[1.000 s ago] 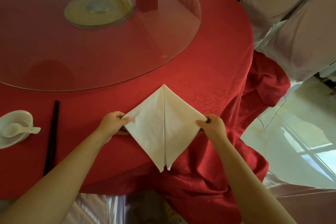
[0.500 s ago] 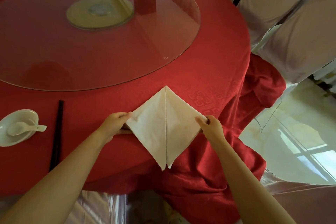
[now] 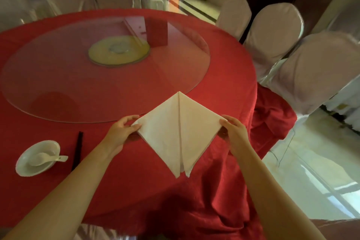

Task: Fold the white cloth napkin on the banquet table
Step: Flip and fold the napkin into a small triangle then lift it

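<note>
One white napkin (image 3: 179,132) folded into a kite shape — long axis runs away from the person, sharp tip far, split double tip near, hanging past the worktop (image 3: 224,76) edge. Centre seam runs along that axis. Left hand (image 3: 121,132) pinches the left corner, right hand (image 3: 233,130) pinches the right corner — napkin spans between them. Left of the left hand: one pair of black chopsticks (image 3: 78,150), then one white bowl (image 3: 37,159) holding one spoon (image 3: 48,159).

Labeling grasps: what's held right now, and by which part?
The white napkin, folded into a diamond: left hand pinches its left corner, right hand its right corner.
</note>
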